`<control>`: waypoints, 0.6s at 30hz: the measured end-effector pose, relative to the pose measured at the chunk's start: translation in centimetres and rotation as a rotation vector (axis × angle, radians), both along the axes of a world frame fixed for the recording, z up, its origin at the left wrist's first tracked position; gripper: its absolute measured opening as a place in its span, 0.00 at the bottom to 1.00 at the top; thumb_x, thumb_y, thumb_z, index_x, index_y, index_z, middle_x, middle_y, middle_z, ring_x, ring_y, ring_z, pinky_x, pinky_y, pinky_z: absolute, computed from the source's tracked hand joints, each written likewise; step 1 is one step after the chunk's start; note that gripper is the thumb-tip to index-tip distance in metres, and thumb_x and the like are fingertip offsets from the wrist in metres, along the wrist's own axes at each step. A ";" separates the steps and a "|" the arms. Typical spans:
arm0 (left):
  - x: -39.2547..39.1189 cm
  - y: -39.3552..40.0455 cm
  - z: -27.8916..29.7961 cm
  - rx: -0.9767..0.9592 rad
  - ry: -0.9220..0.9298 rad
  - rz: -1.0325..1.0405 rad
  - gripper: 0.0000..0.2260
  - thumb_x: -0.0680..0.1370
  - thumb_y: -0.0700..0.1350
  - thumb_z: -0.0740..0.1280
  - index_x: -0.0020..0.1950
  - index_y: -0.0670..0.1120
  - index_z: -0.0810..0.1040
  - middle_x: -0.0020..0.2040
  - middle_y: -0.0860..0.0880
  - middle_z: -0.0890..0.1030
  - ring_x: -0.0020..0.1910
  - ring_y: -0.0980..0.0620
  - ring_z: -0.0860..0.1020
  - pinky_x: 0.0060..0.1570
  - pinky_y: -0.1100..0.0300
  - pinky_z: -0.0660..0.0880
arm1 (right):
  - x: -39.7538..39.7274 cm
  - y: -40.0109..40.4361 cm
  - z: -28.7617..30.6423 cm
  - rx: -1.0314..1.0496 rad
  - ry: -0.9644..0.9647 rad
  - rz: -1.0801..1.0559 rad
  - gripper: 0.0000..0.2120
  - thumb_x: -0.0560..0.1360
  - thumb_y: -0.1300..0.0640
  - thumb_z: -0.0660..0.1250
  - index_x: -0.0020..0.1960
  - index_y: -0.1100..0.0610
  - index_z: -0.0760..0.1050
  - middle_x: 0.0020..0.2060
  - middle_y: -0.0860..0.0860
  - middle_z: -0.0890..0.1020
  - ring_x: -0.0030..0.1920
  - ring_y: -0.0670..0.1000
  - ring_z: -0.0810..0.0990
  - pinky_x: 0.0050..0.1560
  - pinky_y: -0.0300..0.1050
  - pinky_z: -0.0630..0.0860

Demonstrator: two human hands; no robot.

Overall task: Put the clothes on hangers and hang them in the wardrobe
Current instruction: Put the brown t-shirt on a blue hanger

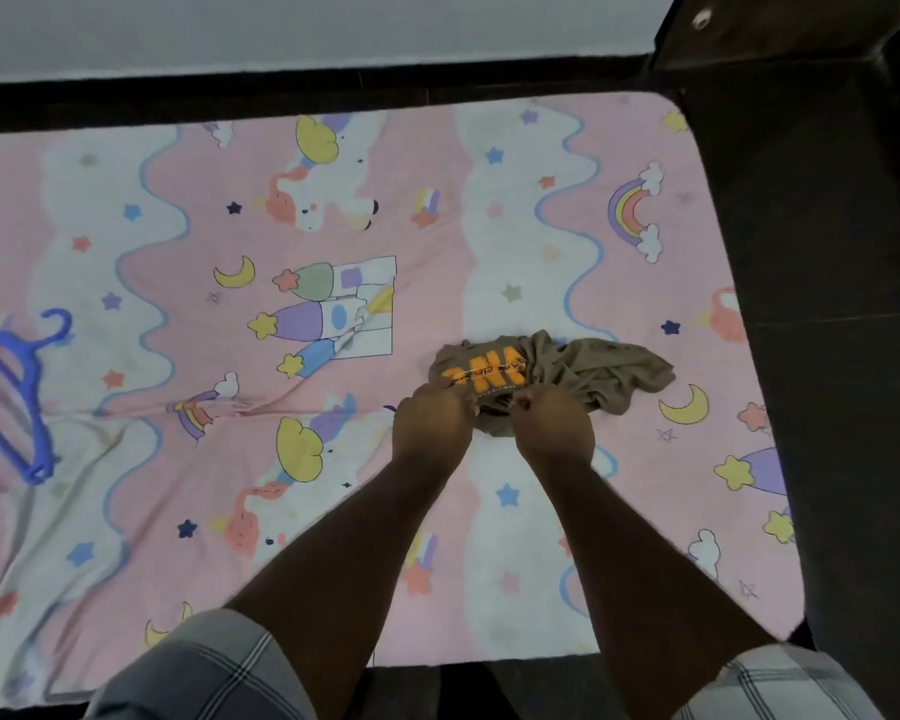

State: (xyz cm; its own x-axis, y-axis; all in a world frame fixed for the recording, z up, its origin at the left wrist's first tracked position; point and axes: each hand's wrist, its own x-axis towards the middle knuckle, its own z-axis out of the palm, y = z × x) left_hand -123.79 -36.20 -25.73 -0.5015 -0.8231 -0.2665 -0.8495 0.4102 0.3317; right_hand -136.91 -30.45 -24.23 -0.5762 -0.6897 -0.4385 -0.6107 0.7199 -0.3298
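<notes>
A crumpled olive-brown T-shirt point(583, 374) with orange lettering lies on the pink patterned bed sheet point(281, 459), right of centre. My left hand point(430, 420) grips the shirt's near edge at its left side. My right hand point(554, 428) grips the near edge just beside it, fingers curled into the cloth. A blue plastic hanger point(19, 392) lies flat on the sheet at the far left, well away from both hands. No wardrobe is in view.
The bed's dark wooden frame point(827, 252) runs along the far side and down the right, with a dark post at the top right. A pale wall lies beyond the far edge. My checked shorts show at the bottom.
</notes>
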 end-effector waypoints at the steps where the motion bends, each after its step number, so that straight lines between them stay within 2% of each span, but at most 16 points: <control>1: -0.5 -0.2 -0.9 0.008 -0.009 0.004 0.12 0.83 0.46 0.59 0.55 0.48 0.83 0.48 0.48 0.81 0.44 0.47 0.78 0.45 0.54 0.78 | -0.2 -0.5 -0.8 -0.002 -0.003 0.005 0.11 0.80 0.56 0.60 0.46 0.55 0.80 0.41 0.53 0.82 0.45 0.57 0.82 0.41 0.44 0.75; 5: -1.7 -0.6 -3.8 0.037 -0.040 0.039 0.11 0.82 0.47 0.61 0.60 0.49 0.81 0.55 0.48 0.81 0.48 0.46 0.79 0.49 0.53 0.78 | -0.9 -1.6 -3.3 0.005 0.044 0.100 0.09 0.79 0.56 0.61 0.53 0.54 0.81 0.46 0.52 0.83 0.48 0.55 0.82 0.46 0.46 0.78; 8: -2.4 -0.8 -5.4 0.036 -0.020 0.080 0.12 0.81 0.47 0.63 0.62 0.47 0.79 0.56 0.46 0.80 0.49 0.45 0.79 0.47 0.54 0.75 | -1.4 -1.7 -4.7 0.016 0.077 0.183 0.09 0.80 0.56 0.62 0.54 0.53 0.80 0.47 0.51 0.83 0.47 0.54 0.81 0.43 0.44 0.75; 12: -2.9 -1.1 -6.4 0.059 -0.031 0.099 0.12 0.83 0.46 0.58 0.60 0.47 0.79 0.55 0.47 0.81 0.48 0.46 0.79 0.47 0.53 0.75 | -1.8 -1.8 -5.4 0.008 0.106 0.217 0.11 0.81 0.54 0.59 0.52 0.54 0.80 0.44 0.51 0.82 0.44 0.54 0.81 0.42 0.46 0.78; 15: -2.5 -1.3 -5.6 0.082 0.036 0.140 0.13 0.83 0.46 0.57 0.60 0.45 0.79 0.55 0.45 0.80 0.49 0.45 0.78 0.49 0.52 0.76 | -1.6 -1.9 -4.6 -0.039 0.103 0.194 0.13 0.81 0.53 0.57 0.49 0.55 0.80 0.43 0.52 0.81 0.43 0.55 0.80 0.42 0.48 0.78; 18: -1.2 -2.1 -3.5 0.088 0.179 0.230 0.13 0.83 0.46 0.59 0.62 0.45 0.79 0.56 0.44 0.80 0.51 0.44 0.79 0.50 0.52 0.76 | -0.7 -2.7 -2.6 -0.098 0.106 0.160 0.14 0.81 0.52 0.58 0.50 0.55 0.80 0.45 0.52 0.81 0.44 0.54 0.79 0.42 0.46 0.76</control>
